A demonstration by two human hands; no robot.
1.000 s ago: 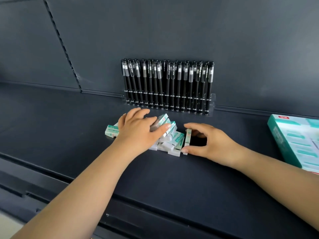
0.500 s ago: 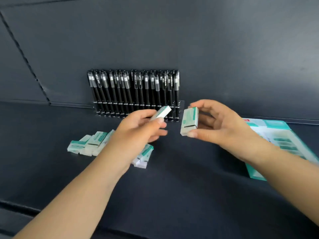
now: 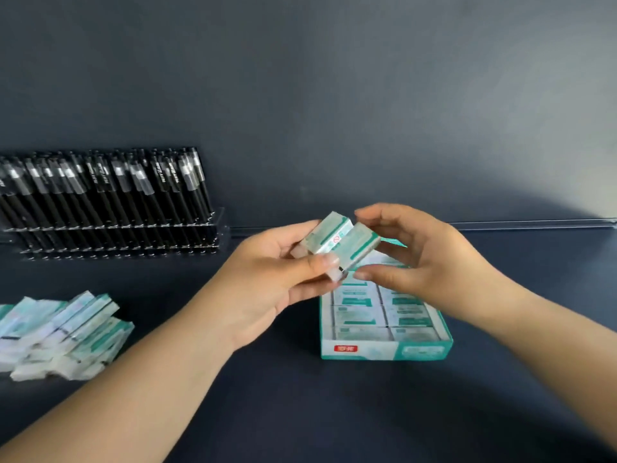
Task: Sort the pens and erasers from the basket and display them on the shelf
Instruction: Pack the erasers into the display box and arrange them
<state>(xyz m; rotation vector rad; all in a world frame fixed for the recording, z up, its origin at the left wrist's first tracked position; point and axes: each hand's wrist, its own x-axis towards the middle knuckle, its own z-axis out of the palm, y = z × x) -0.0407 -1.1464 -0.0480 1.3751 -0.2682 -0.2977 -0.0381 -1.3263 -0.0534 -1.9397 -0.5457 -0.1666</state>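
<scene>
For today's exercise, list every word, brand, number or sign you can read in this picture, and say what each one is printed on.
Nothing can be read for certain.
Red label on the front of the teal eraser box: white characters, too blurred to read.
Small red circular sign on the erasers in hand, gripped by the left hand and right hand: too small to make out.
White lettering on the black pens: blurred, unreadable.
Print on the loose eraser pile: unreadable.

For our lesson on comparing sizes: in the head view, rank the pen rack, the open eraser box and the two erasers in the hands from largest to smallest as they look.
1. Pen rack, though the left edge cuts it off.
2. Open eraser box.
3. Held erasers, gripped between the left hand and right hand; nearness to the camera enlarges them.
</scene>
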